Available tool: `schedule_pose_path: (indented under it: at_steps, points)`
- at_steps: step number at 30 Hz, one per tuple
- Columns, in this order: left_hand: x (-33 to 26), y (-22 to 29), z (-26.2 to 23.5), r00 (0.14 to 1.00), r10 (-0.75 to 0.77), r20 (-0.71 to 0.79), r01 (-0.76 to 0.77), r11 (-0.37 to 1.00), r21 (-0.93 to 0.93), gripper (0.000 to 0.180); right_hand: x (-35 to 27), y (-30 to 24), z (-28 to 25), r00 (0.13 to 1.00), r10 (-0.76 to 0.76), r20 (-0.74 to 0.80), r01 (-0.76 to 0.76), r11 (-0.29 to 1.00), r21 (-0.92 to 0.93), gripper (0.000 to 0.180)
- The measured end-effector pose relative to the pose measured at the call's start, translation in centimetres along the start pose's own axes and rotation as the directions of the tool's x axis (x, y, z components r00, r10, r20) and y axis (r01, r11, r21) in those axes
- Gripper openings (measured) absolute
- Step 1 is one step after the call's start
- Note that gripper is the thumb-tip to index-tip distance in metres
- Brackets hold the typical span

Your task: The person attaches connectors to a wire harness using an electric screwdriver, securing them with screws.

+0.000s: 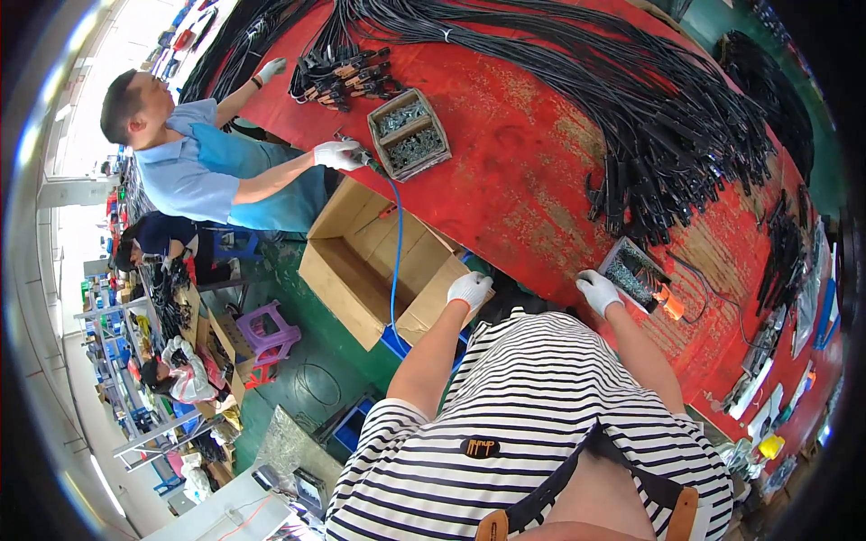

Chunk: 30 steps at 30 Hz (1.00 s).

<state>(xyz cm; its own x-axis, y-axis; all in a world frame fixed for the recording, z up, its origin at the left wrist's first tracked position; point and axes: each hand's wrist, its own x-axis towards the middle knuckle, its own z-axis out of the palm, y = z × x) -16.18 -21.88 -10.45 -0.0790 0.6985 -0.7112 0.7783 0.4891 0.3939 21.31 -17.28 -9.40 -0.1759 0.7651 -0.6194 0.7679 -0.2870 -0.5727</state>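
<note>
My left hand (471,290), in a white glove, is at the right end of the flap of a large cardboard box (361,305). Its fingers look loosely extended, and nothing shows in them. At the red table's edge rests my right hand (597,293), also gloved, with fingers slightly apart and nothing held. Just right of it sits a small grey bin of screws (634,273). An orange-handled tool (667,302) lies against that bin's near corner. Inside the cardboard box is a red-handled screwdriver (386,211).
Black cables with clamp-like ends (672,149) lie across the red table (505,185). Across the box, a co-worker's gloved hand (336,155) holds a driver on a blue hose (398,243), beside a two-part screw box (410,135). A purple stool (267,330) stands on the green floor.
</note>
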Motion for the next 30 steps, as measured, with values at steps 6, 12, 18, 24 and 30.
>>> schedule_pose_path:
  at_steps: [6, 12, 18, 24, 30]
  points:
    - [0.0, 2.1, 0.8, 0.999, 0.045, 0.014, -0.045, 0.999, 0.019, 0.054, -0.2, 1.5, 0.4, 0.999, -0.017, -0.043, 0.021, 0.994, 0.103, 0.041]
    - [-0.7, 1.5, 1.3, 0.997, 0.071, 0.005, -0.071, 0.996, 0.061, 0.054, 0.1, 2.3, 0.5, 0.998, -0.044, -0.054, 0.051, 0.990, 0.128, 0.040]
    - [-1.6, -0.8, 2.5, 0.999, 0.011, 0.032, -0.014, 0.995, 0.099, 0.054, -0.3, 1.7, 0.1, 0.998, -0.051, -0.043, 0.056, 0.993, 0.108, 0.041]
    - [-2.5, -1.7, 3.6, 1.000, -0.019, 0.001, 0.019, 0.996, 0.085, 0.057, -0.4, 1.6, -0.1, 0.998, -0.053, -0.035, 0.057, 0.991, 0.119, 0.040]
    - [-2.4, -1.5, 3.8, 1.000, -0.001, -0.003, 0.002, 0.996, 0.094, 0.057, 0.0, 2.6, 0.4, 0.996, -0.069, -0.051, 0.075, 0.989, 0.127, 0.039]
